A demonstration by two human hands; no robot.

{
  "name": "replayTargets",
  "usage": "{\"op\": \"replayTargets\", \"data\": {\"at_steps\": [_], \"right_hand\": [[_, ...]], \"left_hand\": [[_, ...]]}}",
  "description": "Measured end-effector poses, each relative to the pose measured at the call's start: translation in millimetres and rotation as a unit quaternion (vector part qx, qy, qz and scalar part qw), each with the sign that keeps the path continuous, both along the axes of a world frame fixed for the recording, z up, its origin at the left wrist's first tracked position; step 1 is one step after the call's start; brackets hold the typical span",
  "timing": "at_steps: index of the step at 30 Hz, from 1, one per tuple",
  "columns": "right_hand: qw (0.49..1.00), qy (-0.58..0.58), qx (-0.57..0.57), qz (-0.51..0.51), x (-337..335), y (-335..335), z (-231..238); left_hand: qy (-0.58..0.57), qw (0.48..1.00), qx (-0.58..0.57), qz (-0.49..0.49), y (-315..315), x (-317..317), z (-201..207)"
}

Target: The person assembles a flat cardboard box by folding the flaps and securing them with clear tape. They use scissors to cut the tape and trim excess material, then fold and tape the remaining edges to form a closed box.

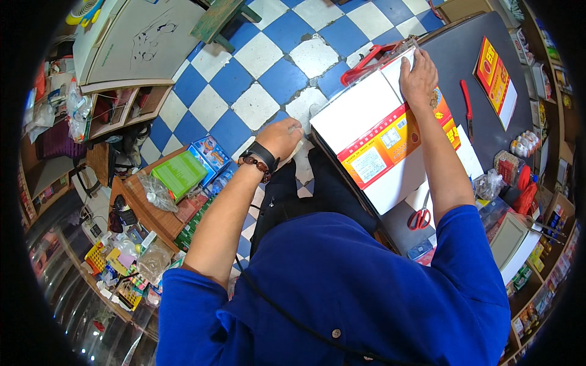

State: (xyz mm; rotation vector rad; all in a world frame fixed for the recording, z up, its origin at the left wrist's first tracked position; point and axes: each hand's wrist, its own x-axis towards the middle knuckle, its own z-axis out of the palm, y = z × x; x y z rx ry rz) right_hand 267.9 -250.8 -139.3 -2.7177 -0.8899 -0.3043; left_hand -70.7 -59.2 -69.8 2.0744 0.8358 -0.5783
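A flattened white cardboard carton with a red and yellow printed band lies on the dark tabletop to my right, its left edge at the table edge. My right hand rests on its far end, fingers stretched out and pressing down on the white flap. My left hand hangs over the floor left of the carton, apart from it, with curled fingers; whatever they may hold is hidden. Red-handled scissors lie by the carton's near edge. Beyond my right forearm is a red-handled knife.
A red and yellow cardboard piece lies at the table's far right. Shelves of goods line the right side. On the left, a wooden surface bears a green box and a blue box. A green bench stands ahead.
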Motion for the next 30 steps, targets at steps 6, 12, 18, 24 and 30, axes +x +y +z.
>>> {"op": "replayTargets", "data": {"at_steps": [6, 12, 18, 24, 30], "right_hand": [[1.0, 0.002, -0.005, -0.004, -2, 1, 2], [1.0, 0.004, -0.003, 0.0, -2, 1, 4], [1.0, 0.023, -0.007, -0.002, -3, 1, 6], [0.999, 0.027, -0.019, -0.008, -3, 1, 6], [1.0, 0.014, 0.0, -0.004, -2, -1, 3]], "left_hand": [[0.008, 1.0, -0.004, 0.012, 4, 2, -1], [0.005, 1.0, 0.007, 0.0, 6, 2, -4], [0.0, 1.0, -0.007, -0.004, 7, 1, 0], [-0.013, 1.0, 0.0, -0.005, 5, -2, -7], [0.079, 0.997, 0.008, 0.004, 1, 22, 3]]}}
